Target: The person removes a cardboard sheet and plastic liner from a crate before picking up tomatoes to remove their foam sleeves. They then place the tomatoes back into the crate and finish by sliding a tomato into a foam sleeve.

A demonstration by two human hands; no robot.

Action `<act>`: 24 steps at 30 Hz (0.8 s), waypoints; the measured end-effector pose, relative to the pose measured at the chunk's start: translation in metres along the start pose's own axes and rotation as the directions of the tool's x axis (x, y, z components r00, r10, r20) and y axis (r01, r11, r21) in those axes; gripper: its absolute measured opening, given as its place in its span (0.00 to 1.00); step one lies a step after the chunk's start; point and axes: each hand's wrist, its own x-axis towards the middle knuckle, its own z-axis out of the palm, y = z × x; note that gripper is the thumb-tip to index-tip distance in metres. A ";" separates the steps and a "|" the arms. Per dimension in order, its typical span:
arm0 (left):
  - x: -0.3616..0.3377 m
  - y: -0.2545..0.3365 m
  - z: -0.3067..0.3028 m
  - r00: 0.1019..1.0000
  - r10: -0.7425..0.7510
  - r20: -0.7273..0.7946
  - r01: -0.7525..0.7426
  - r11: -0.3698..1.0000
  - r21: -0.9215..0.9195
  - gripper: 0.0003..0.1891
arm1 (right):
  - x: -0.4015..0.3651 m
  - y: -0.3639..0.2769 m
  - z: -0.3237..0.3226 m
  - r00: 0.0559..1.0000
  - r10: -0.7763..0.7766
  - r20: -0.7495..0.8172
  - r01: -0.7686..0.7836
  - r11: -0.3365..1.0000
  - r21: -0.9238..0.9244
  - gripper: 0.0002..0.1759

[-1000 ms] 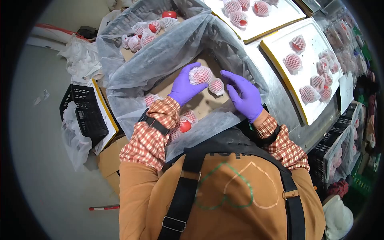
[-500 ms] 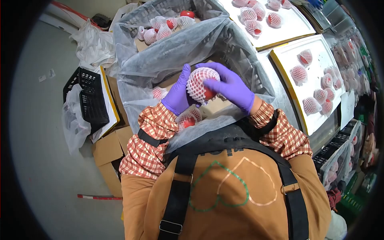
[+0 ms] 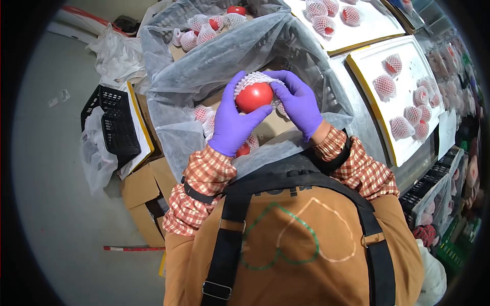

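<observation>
Above the near lined crate (image 3: 334, 104), a smooth red tomato (image 3: 254, 97) is held between my two purple-gloved hands. A white foam net (image 3: 252, 78) covers its far side, while the side towards me is bare. My left hand (image 3: 230, 125) grips the tomato from the left, thumb across its lower edge. On the right, my right hand (image 3: 302, 105) pinches the net's edge beside the tomato; its fingertips are partly hidden. Below, several netted tomatoes (image 3: 203, 114) lie along the crate's left and near sides, partly covered by my left hand.
A second lined crate (image 3: 168, 23) with netted tomatoes stands beyond. To the right are white trays (image 3: 375, 104) with yellow edges, bearing netted tomatoes. A black basket (image 3: 120, 127) and an open cardboard box (image 3: 140, 186) stand at the left on the grey floor.
The tomato has been turned and its net pushed back, so its bare red side now shows. My left thumb has come across its front; my right hand has moved to the net's edge.
</observation>
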 end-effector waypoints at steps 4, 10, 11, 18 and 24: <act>-0.005 0.005 -0.014 0.976 -0.112 0.185 0.189 0.858 -0.477 0.40 | -0.012 -0.014 -0.010 0.982 -0.134 0.132 0.163 0.955 -0.248 0.15; -0.004 0.006 -0.010 0.963 -0.153 0.222 0.268 0.472 -0.840 0.47 | -0.013 -0.019 -0.050 0.872 0.333 0.359 -0.208 0.916 -0.344 0.20; -0.005 0.007 -0.011 0.943 -0.178 0.281 0.328 0.348 -0.878 0.47 | -0.014 -0.023 -0.052 0.853 0.330 0.404 -0.375 0.926 0.034 0.20; -0.007 -0.002 -0.007 0.833 -0.271 0.483 0.477 -0.093 -0.874 0.47 | -0.021 -0.021 -0.049 0.850 0.193 0.490 -0.527 0.312 0.790 0.22; -0.011 -0.022 -0.013 0.861 -0.140 0.488 0.505 0.135 -0.852 0.34 | -0.015 -0.012 -0.059 0.863 0.120 0.491 -0.505 0.247 0.827 0.19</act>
